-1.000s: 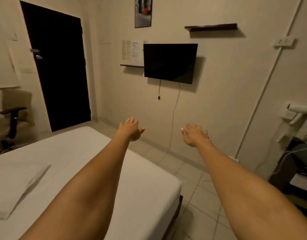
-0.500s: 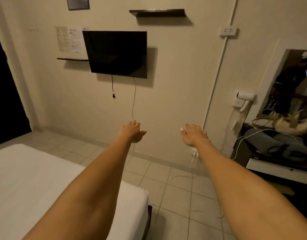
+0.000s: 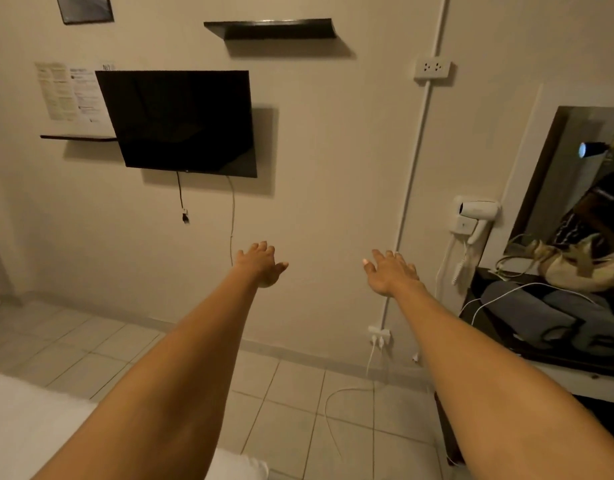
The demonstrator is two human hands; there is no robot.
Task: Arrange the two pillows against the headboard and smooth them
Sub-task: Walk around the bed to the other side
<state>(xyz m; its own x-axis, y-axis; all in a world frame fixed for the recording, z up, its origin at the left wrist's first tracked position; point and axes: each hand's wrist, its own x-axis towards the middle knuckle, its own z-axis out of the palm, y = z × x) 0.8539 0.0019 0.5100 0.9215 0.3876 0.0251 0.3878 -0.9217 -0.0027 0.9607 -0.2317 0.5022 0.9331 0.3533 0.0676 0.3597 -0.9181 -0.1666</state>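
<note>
Pillows and headboard are out of view; we see only the white mattress corner [image 3: 28, 427] at seven o'clock. Our left hand [image 3: 262, 263] and right hand [image 3: 390, 273] reach forward, each grip open and empty. Next we must turn toward the pillows.

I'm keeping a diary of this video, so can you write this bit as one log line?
left hand: open, empty | right hand: open, empty | pillows: not in view | bed: corner only, lower left

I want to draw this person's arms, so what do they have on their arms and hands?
Nothing at all. Both forearms are bare as far as the picture shows, with no sleeves in view. The left hand and right hand wear no gloves, and I can see no watch, bracelet or rings on them.
</note>
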